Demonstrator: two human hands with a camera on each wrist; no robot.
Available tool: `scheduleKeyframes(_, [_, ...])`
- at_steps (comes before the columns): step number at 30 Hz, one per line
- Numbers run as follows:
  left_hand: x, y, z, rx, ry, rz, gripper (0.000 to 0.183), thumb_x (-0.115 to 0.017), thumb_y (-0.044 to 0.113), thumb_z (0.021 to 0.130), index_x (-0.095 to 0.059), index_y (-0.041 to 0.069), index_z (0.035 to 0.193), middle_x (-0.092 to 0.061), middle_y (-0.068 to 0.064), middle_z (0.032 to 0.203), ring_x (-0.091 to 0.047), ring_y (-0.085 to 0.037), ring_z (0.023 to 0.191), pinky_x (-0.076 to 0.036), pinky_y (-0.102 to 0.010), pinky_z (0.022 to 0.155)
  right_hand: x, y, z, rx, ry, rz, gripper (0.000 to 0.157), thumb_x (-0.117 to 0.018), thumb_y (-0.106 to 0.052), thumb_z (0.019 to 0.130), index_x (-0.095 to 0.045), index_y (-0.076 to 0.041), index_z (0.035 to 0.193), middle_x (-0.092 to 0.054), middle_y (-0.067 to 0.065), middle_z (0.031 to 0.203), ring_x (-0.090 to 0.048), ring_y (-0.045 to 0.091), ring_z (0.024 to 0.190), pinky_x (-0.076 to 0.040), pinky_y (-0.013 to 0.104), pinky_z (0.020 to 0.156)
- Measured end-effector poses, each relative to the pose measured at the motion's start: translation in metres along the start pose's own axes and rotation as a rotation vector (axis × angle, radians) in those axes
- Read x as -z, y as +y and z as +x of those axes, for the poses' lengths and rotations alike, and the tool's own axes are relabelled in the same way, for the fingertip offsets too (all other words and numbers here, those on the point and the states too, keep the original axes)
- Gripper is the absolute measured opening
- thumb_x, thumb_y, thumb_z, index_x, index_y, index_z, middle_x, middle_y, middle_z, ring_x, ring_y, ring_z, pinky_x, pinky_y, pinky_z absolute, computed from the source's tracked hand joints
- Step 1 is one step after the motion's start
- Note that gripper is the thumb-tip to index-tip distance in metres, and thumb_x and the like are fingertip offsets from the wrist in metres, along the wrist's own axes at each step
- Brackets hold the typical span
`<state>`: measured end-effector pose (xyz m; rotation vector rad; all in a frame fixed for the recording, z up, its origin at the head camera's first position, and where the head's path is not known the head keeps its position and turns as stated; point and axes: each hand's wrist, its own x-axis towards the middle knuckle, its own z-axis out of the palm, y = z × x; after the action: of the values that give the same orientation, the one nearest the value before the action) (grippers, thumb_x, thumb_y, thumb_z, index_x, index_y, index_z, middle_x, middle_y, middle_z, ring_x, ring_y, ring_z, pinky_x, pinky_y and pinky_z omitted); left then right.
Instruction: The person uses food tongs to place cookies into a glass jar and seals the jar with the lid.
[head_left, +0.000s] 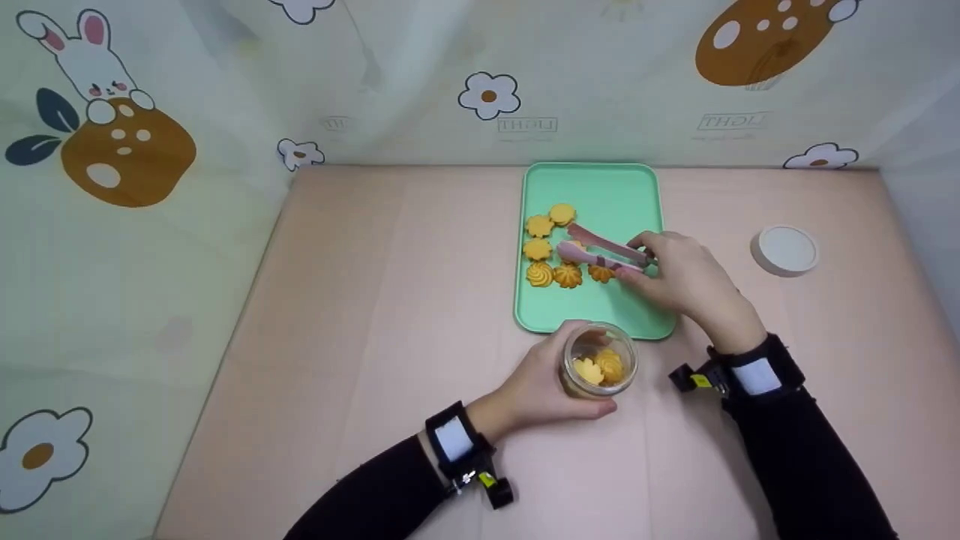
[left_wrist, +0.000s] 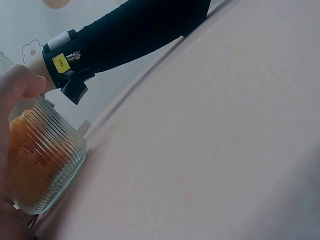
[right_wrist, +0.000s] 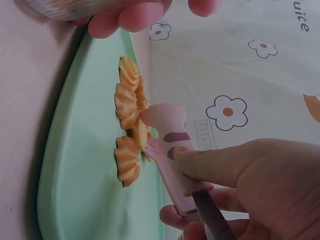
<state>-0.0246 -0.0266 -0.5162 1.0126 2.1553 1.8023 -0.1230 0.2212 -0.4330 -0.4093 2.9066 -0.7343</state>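
Pink plastic tongs [head_left: 592,257]: we are pinching them in our right hand [head_left: 679,274], long axis running left, tips parted at golden flower-shaped biscuits [head_left: 568,275] on the mint-green rectangular tray [head_left: 600,307]; our left hand [head_left: 536,382] is gripping the clear ribbed-glass jar [left_wrist: 67,142] nearer us.

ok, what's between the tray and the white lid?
Head view: the right hand, over the edge of the tray, then bare table up to the lid.

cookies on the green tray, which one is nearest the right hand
The ridged cookie at the right end of the row nearest the jar; the other cookies on the tray all lie farther left, farther from the right hand.
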Motion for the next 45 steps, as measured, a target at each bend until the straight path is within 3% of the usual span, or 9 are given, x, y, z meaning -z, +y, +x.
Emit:
scheduleKeyframes(12, [-0.001, -0.002, 0.000, -0.002, 0.002, 0.006, 0.092, -0.100, 0.021, 0.077, -0.048, 0.017, 0.152, -0.067, -0.003, 0.144, -0.062, -0.016, 0.135, -0.049, -0.037, 0.119, 0.006, 0.002, -0.002, -0.015, -0.050, 0.018, 0.039, -0.080, -0.031, 0.101, -0.072, -0.003, 0.126, -0.074, 0.024, 0.114, -0.065, 0.037, 0.097, -0.052, 0.050, 0.078])
scheduleKeyframes(18, [-0.001, -0.002, 0.000, 0.002, 0.002, 0.007, 0.092, -0.100, 0.021, 0.077, -0.048, 0.017, 0.153, -0.066, -0.001, 0.144, -0.062, -0.016, 0.136, -0.049, -0.037, 0.119, 0.010, 0.001, -0.003, -0.027, -0.074, 0.013, 0.043, -0.079, -0.033, 0.101, -0.071, -0.001, 0.129, -0.073, 0.022, 0.110, -0.064, 0.035, 0.094, -0.052, 0.048, 0.076])
scheduleKeyframes(25, [-0.001, -0.002, 0.001, -0.005, 0.005, -0.005, 0.090, -0.100, 0.022, 0.078, -0.049, 0.018, 0.152, -0.066, 0.001, 0.144, -0.062, -0.017, 0.135, -0.049, -0.037, 0.120, 0.009, -0.003, -0.006, -0.049, -0.058, -0.023, 0.044, -0.079, -0.033, 0.101, -0.071, 0.001, 0.129, -0.072, 0.020, 0.104, -0.063, 0.034, 0.090, -0.052, 0.049, 0.074])
scheduleKeyframes(33, [-0.001, -0.004, -0.001, -0.002, 0.007, -0.024, 0.091, -0.101, 0.022, 0.078, -0.049, 0.017, 0.153, -0.065, -0.001, 0.146, -0.062, -0.020, 0.136, -0.047, -0.038, 0.121, 0.003, -0.006, -0.005, -0.029, -0.061, -0.024, 0.030, -0.080, -0.027, 0.101, -0.072, -0.004, 0.120, -0.074, 0.017, 0.102, -0.064, 0.032, 0.084, -0.050, 0.044, 0.068])
scheduleKeyframes(45, [0.000, -0.001, 0.000, -0.002, 0.007, -0.002, 0.091, -0.100, 0.023, 0.079, -0.049, 0.018, 0.153, -0.065, 0.002, 0.146, -0.062, -0.015, 0.136, -0.048, -0.036, 0.121, 0.008, -0.004, -0.006, -0.010, -0.017, -0.023, 0.021, -0.081, -0.025, 0.101, -0.075, -0.007, 0.110, -0.075, 0.016, 0.102, -0.065, 0.034, 0.088, -0.050, 0.048, 0.072])
